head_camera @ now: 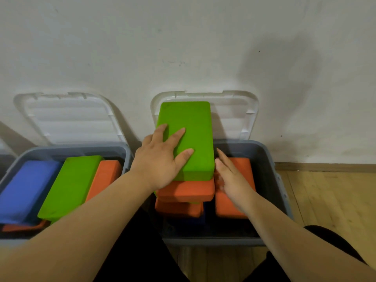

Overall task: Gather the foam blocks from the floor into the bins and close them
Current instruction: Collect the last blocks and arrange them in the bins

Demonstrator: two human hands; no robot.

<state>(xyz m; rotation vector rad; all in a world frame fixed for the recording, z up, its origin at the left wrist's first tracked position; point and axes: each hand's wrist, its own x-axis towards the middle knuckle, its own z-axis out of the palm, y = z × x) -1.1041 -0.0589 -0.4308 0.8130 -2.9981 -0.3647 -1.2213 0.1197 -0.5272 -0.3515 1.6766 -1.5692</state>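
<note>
Two grey bins stand against the wall, each with a clear lid propped open behind it. The right bin (pixel 270 163) holds a stack: a green foam block (pixel 193 123) on top of two orange blocks (pixel 187 191), with another orange block (pixel 242 165) beside them. My left hand (pixel 160 159) lies flat on the green block's top with straight fingers. My right hand (pixel 232 180) is blurred, with straight fingers, at the right side of the stack. The left bin (pixel 67 151) holds a blue block (pixel 26 190), a green block (pixel 69 186) and an orange block (pixel 105 176).
The right bin's lid (pixel 240 115) and the left bin's lid (pixel 67 117) lean on the white wall. Wooden floor (pixel 329 198) stretches to the right of the bins. My dark-clothed legs are at the bottom, close to the bins' front edges.
</note>
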